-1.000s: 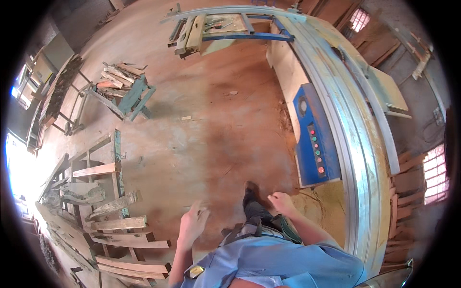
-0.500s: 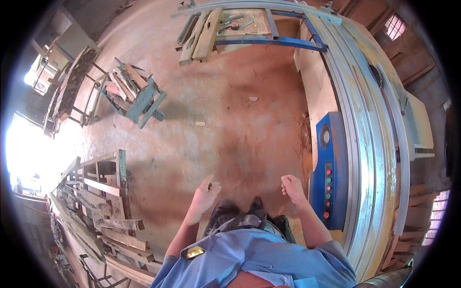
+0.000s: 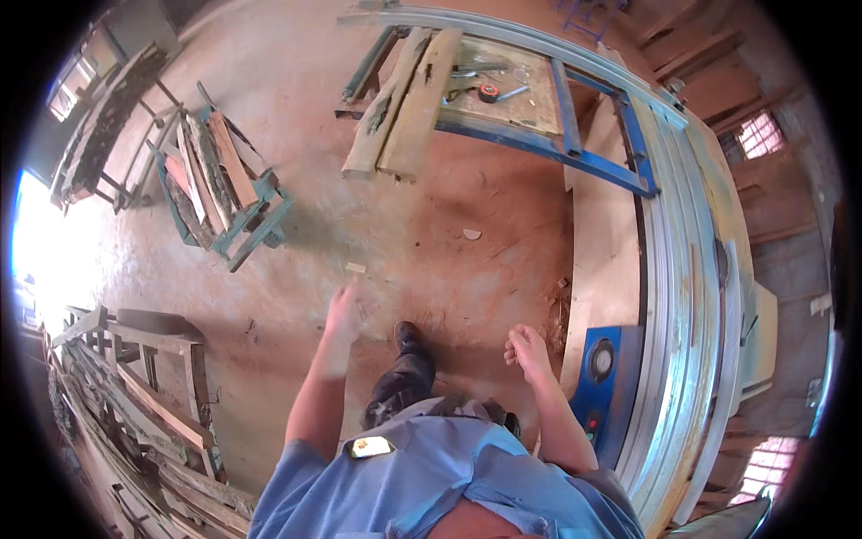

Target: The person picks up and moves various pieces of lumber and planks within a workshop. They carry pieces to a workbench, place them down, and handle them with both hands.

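Over the floor, my left hand [image 3: 343, 310] hangs ahead of my body, smeared by motion; its fingers cannot be made out and nothing shows in it. My right hand [image 3: 527, 349] is curled into a loose fist with no object visible in it. Nearest to that hand is the blue control panel [image 3: 611, 386] of a long sliding-table saw [image 3: 669, 296]. Farther ahead, two rough wooden planks [image 3: 417, 108] lie across the machine's blue side frame [image 3: 503, 136]. Beside them, a red and black tape measure [image 3: 488, 92] and a few hand tools rest on a board.
A green wooden rack [image 3: 269, 216] holding offcuts stands left of centre. Behind it is a long rough slab [image 3: 108, 126] on legs. Stacked lumber [image 3: 171, 404] fills the near left. Small wood scraps [image 3: 471, 234] lie on the dusty floor.
I have stepped forward, so the planks, tape measure and frame appear nearer. My left arm has swung forward; my right hand stays closed. One foot now shows ahead of my body.
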A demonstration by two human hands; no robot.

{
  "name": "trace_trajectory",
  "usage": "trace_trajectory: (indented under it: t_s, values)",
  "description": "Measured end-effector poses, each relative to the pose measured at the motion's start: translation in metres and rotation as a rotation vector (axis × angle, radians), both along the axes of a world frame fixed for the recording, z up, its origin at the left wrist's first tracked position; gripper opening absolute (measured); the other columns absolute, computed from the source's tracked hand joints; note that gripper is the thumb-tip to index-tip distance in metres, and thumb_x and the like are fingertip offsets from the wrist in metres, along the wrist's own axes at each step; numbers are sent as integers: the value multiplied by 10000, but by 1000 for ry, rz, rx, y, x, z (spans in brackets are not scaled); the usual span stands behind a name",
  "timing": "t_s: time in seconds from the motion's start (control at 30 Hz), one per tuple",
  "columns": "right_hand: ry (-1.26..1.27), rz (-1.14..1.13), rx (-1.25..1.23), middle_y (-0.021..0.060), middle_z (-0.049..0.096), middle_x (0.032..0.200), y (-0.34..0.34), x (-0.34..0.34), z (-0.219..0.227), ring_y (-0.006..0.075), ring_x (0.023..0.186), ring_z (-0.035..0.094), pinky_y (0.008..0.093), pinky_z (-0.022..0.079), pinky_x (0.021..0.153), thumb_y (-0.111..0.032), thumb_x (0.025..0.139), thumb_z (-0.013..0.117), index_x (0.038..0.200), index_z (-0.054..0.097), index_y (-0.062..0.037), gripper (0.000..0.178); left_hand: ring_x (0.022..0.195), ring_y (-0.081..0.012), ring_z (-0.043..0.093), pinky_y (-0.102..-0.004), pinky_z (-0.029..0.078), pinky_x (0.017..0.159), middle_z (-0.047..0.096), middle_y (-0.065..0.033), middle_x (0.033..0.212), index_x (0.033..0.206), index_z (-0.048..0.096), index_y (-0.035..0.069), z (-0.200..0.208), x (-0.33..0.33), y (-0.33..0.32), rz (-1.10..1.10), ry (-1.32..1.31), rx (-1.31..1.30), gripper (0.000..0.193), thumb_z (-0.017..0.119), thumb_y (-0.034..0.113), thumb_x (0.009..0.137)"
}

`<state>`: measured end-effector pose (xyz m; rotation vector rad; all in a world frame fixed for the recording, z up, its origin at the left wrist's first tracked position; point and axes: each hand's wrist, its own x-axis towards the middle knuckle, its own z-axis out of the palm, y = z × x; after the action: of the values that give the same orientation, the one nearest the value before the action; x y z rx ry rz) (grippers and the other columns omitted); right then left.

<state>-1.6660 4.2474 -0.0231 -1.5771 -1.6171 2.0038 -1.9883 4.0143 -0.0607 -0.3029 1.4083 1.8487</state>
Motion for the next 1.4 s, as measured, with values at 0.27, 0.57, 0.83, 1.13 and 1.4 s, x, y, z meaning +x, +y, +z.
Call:
trace_trajectory:
  t_s: [0.27, 0.57, 0.83, 1.13, 1.4]
  values:
    - [177, 70, -8, 79, 620, 896, 78, -200, 28, 128, 707, 590, 258, 485, 607, -251, 937, 643, 1400, 384, 23, 597, 810, -115, 566, -302, 500, 730, 548, 10, 935, 1157, 517, 56, 49, -163, 93, 76, 356, -199, 377, 594, 371, 964]
    - [251, 166, -126, 92, 593, 1099, 161, -400, 3, 142, 933, 578, 300, 484, 781, -366, 917, 658, 1402, 351, 51, 710, 962, -182, 586, -345, 506, 835, 577, -40, 1061, 1203, 524, 113, -6, -176, 131, 59, -235, 391, 414, 597, 437, 956]
    - [344, 125, -441, 73, 616, 1172, 223, -493, -19, 171, 1034, 606, 339, 500, 865, -401, 914, 661, 1274, 524, -13, 547, 1155, -248, 557, -461, 446, 975, 593, -66, 1231, 1210, 555, 111, 39, -176, 194, 349, -244, 198, 371, 558, 396, 973]
    - [476, 75, -537, 91, 553, 1304, 243, -520, -11, 213, 1168, 544, 397, 463, 969, -381, 888, 700, 1359, 461, -44, 627, 1224, -280, 531, -490, 428, 1010, 562, -56, 1323, 1302, 520, 140, 27, -175, 221, 576, -285, 145, 427, 556, 385, 954]
    - [432, 102, -620, 71, 563, 1261, 256, -524, -13, 214, 1161, 534, 403, 448, 976, -368, 842, 758, 1344, 469, -63, 655, 1099, -265, 611, -447, 438, 983, 643, -105, 1198, 1296, 538, 125, 64, -192, 232, 577, -313, 81, 531, 503, 515, 938]
